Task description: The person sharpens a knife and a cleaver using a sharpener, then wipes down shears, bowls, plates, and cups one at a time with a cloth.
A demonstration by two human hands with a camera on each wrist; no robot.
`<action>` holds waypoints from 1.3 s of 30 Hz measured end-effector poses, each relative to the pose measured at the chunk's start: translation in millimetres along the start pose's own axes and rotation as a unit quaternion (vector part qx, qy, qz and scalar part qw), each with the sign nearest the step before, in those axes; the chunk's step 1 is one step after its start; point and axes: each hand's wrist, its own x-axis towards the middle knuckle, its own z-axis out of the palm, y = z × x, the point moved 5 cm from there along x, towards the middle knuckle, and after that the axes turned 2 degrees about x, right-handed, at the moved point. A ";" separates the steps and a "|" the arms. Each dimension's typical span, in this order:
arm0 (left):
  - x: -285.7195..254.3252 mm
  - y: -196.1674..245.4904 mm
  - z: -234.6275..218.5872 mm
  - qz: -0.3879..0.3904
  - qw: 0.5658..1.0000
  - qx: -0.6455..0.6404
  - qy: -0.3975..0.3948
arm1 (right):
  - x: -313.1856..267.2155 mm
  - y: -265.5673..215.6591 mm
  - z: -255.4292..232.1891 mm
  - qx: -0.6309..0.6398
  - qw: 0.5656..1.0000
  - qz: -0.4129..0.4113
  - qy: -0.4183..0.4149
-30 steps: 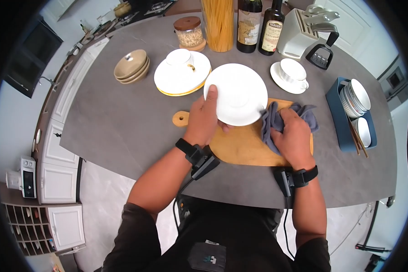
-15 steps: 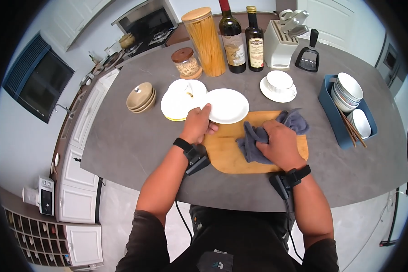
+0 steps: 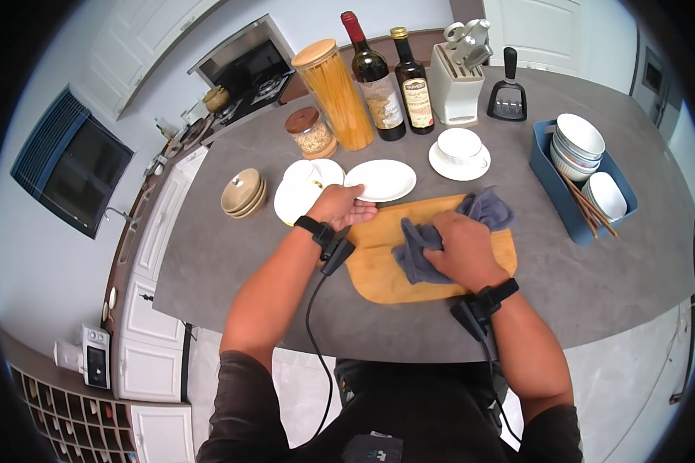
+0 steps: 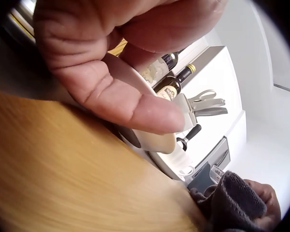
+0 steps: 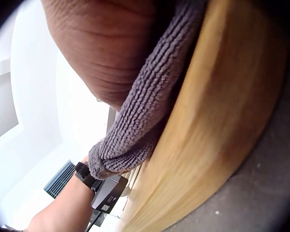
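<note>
Beyond the cutting board, a white plate (image 3: 386, 180) lies low beside the cup-and-plate stack. My left hand (image 3: 343, 207) is at its near left rim, thumb over the edge and fingers at the near side; in the left wrist view the plate's rim (image 4: 159, 142) shows behind a finger. A bunched grey cloth (image 3: 418, 258) rests on the wooden board (image 3: 378, 274), gripped by my right hand (image 3: 468, 251). Close up in the right wrist view, the cloth (image 5: 140, 108) hides my right fingertips.
Brown bowls (image 3: 242, 191) sit left of the stacked white plates (image 3: 293, 199). A cup (image 3: 459, 145) on a saucer, pasta jar (image 3: 336, 96), bottles (image 3: 381, 100) and knife block (image 3: 457, 89) stand behind. A blue bin (image 3: 564, 202) with bowls and chopsticks is at right.
My left hand has moved the plate away from above the board, lowering it beyond the board's far edge. My right hand still grips the cloth. The head view has shifted.
</note>
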 end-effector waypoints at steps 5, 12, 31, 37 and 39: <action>25.2 -0.9 11.7 -0.015 0.998 -0.048 -0.024 | -1.3 0.0 -2.2 0.007 1.000 -0.006 0.014; 31.2 -2.8 12.8 -0.006 0.998 -0.061 0.013 | -1.9 1.1 -2.2 0.006 1.000 -0.017 0.023; -48.3 -14.8 -74.0 0.158 0.957 -0.089 0.225 | -0.8 -1.6 2.1 0.008 1.000 -0.011 0.007; -25.4 -24.3 -65.6 0.117 0.956 -0.234 0.132 | -1.2 -1.8 1.9 0.012 1.000 -0.010 0.005; -15.3 -21.0 -56.9 0.113 0.942 -0.299 0.105 | -1.5 -1.3 1.5 0.015 1.000 -0.012 0.006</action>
